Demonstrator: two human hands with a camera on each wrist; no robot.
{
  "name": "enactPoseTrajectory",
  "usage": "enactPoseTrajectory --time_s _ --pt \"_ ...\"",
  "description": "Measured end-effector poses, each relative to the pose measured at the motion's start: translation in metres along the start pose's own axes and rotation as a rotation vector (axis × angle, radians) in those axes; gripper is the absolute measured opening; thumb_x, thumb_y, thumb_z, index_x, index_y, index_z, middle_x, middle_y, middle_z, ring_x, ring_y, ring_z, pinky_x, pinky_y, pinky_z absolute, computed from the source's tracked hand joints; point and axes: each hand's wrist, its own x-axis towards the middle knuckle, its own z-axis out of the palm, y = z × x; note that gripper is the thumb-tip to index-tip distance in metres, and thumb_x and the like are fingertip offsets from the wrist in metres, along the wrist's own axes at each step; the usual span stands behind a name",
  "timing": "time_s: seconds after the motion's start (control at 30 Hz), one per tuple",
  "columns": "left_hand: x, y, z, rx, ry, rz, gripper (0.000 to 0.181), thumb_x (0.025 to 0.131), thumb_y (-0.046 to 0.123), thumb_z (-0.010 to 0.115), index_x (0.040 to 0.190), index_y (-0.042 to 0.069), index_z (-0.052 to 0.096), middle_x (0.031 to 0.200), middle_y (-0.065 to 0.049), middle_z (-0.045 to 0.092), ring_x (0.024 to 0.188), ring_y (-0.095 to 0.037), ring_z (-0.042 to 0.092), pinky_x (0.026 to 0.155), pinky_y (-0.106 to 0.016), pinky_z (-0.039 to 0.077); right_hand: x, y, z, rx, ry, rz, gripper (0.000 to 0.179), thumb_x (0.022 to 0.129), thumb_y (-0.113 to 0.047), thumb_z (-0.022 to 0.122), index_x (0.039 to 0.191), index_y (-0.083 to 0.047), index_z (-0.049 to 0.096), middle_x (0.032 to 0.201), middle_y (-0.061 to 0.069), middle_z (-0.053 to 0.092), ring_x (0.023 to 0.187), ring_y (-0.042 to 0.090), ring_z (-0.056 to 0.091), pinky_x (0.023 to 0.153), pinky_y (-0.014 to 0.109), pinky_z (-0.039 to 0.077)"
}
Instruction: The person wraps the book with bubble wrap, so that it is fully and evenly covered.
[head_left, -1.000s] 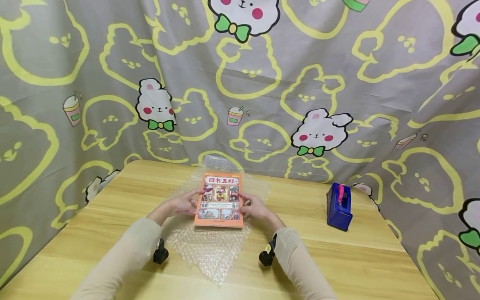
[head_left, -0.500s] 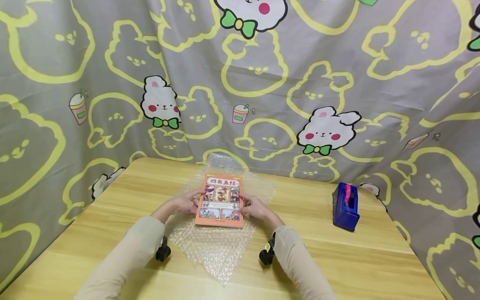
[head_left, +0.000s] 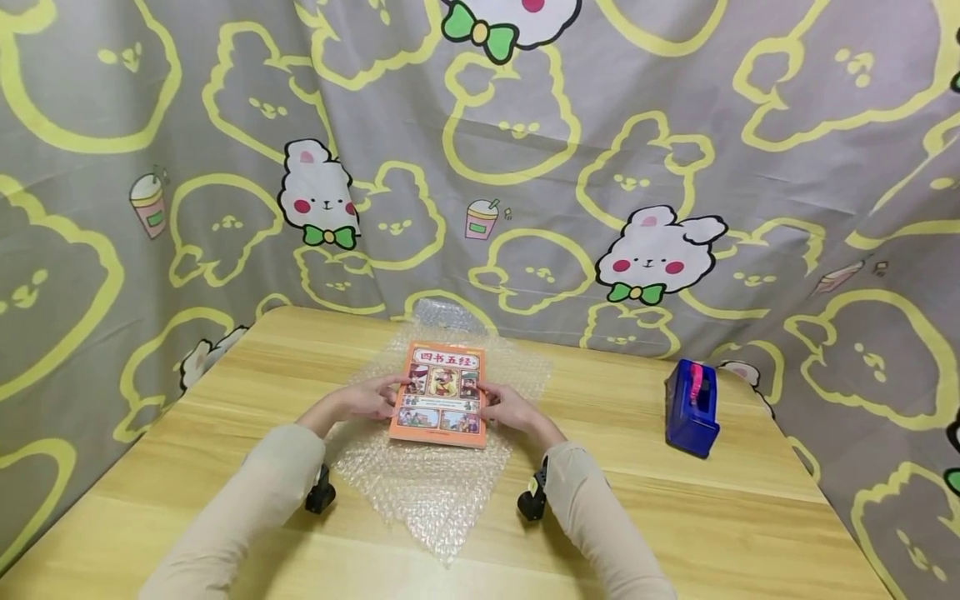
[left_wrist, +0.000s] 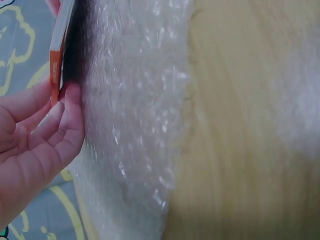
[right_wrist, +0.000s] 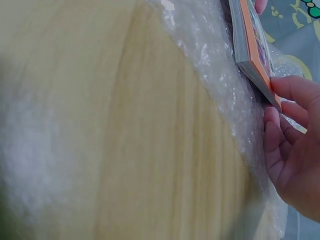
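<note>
Two hands pinch an orange book (head_left: pixel 442 400) by its long edges above a sheet of bubble wrap (head_left: pixel 442 508).
The left hand (head_left: pixel 369 398) has its nine o'clock edge, the right hand (head_left: pixel 516 408) its three o'clock edge, thumbs on the cover side, fingers bent close beneath. The wrap's near corner points to six, and a blue tape dispenser (head_left: pixel 690 412) stands well apart at three. The near end looks raised, though the wrist views crop the book and I can't tell whether its far end rests. My worry is a slip: only the edges are pinched, so uneven grip could drop one side, or fingertips could drag the loose wrap askew. Against half a second ago, the grip looks the same; everything merely sits slightly higher in view.
</note>
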Motion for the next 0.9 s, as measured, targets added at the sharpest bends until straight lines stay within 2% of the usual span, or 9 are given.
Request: enactPoseTrajectory --time_s 0.1,0.23,0.4,0.6,0.9 --pt "0.0000 0.0038 -0.0009 0.092 -0.027 0.040 0.067 0.083 -0.006 0.053 0.141 -0.004 0.021 0.088 -0.008 0.047 0.061 -0.011 0.041 0.058 -0.023 0.038 -0.0006 0.0007 -0.0019 -0.003 0.006 0.018 0.065 0.080 -0.002 0.059 0.139 0.004 0.031 0.087 0.009 0.051 0.065 0.012 0.045 0.052 0.021 0.040" --pt "-0.0009 0.0070 -0.0019 0.150 -0.062 0.072 0.065 0.085 -0.005 0.051 0.140 -0.009 0.019 0.082 -0.007 0.045 0.063 -0.013 0.042 0.059 -0.024 0.038 -0.0004 0.0005 -0.0038 -0.003 -0.004 0.004 0.066 0.080 -0.004 0.060 0.139 0.004 0.031 0.087 0.009 0.051 0.066 0.013 0.045 0.053 0.020 0.041" --pt "-0.0013 0.0075 -0.0031 0.177 -0.078 0.064 0.065 0.086 -0.004 0.053 0.141 -0.009 0.017 0.080 -0.006 0.045 0.061 -0.013 0.040 0.059 -0.025 0.037 0.0004 -0.0002 -0.0051 -0.037 -0.035 -0.015 0.065 0.082 -0.005 0.061 0.138 0.005 0.031 0.084 0.008 0.052 0.065 0.011 0.045 0.054 0.020 0.041" --pt "0.0026 0.0035 -0.0042 0.236 -0.080 0.099 0.064 0.087 -0.003 0.055 0.140 -0.010 0.021 0.080 -0.006 0.047 0.062 -0.013 0.040 0.059 -0.026 0.037 0.0007 0.0017 -0.0057 -0.063 -0.048 -0.012 0.063 0.083 -0.004 0.062 0.138 0.005 0.032 0.080 0.006 0.051 0.062 0.011 0.044 0.053 0.021 0.040" --pt "0.0009 -0.0004 -0.0066 0.239 -0.078 0.126 0.062 0.087 -0.001 0.055 0.140 -0.009 0.022 0.081 -0.007 0.049 0.067 -0.013 0.042 0.059 -0.024 0.038 0.0038 -0.0005 -0.0033 -0.084 -0.036 0.022 0.065 0.081 -0.005 0.065 0.138 0.002 0.035 0.074 0.002 0.045 0.059 0.011 0.040 0.051 0.019 0.036"
